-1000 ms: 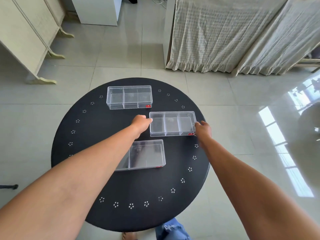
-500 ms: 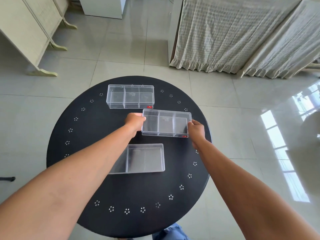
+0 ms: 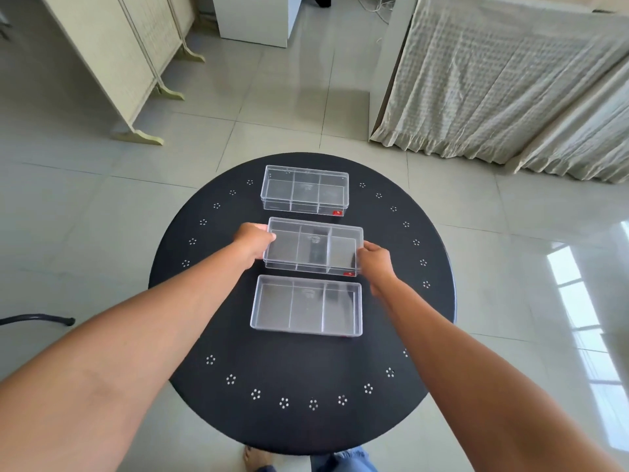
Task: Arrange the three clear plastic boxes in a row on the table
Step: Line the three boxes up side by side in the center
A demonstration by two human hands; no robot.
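Three clear plastic boxes, each split into three compartments, sit one behind another on the round black table (image 3: pixel 211 311). The far box (image 3: pixel 305 190) lies near the table's back edge. Between my hands is the middle box (image 3: pixel 313 247): my left hand (image 3: pixel 253 245) grips its left end and my right hand (image 3: pixel 374 264) grips its right end. Whether it rests on the table or hovers just above it I cannot tell. The near box (image 3: pixel 306 304) lies flat just in front of it, apart from both hands.
The table has a ring of small white flower marks near its rim. Grey tiled floor surrounds it. A cream folding screen (image 3: pixel 112 59) stands at the back left, a white cabinet (image 3: pixel 258 18) behind, and cloth-draped furniture (image 3: pixel 493 80) at the back right.
Both hands have carried the middle box from the table's right side leftward, into line between the far box and the near box. The other two boxes have not moved.
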